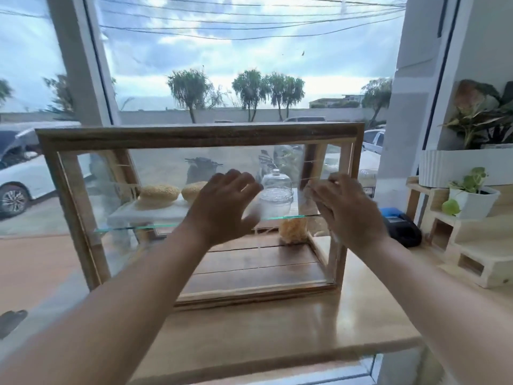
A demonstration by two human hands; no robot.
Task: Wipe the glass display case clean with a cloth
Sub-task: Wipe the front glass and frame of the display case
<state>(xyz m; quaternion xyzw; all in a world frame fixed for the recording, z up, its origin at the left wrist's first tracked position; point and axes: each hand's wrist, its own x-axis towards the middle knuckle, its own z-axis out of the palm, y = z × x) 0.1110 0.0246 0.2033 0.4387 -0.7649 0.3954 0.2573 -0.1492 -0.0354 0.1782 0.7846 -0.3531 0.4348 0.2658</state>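
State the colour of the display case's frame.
Brown wood, on the display case frame; clearest in the head view.

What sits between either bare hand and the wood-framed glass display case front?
Nothing visible. The left hand and right hand are both spread open right in front of the wood-framed glass display case, with no object between them and it. No cloth shows in either hand. Whether they touch the glass cannot be told.

Light wooden counter (277, 334) runs along the window. On it: wood-framed glass display case (200, 136), standing upright at centre. Just right of the case, a dark card terminal (402, 227) with a blue part. Further right, pale stepped wooden blocks (477, 262) rest on the counter top.
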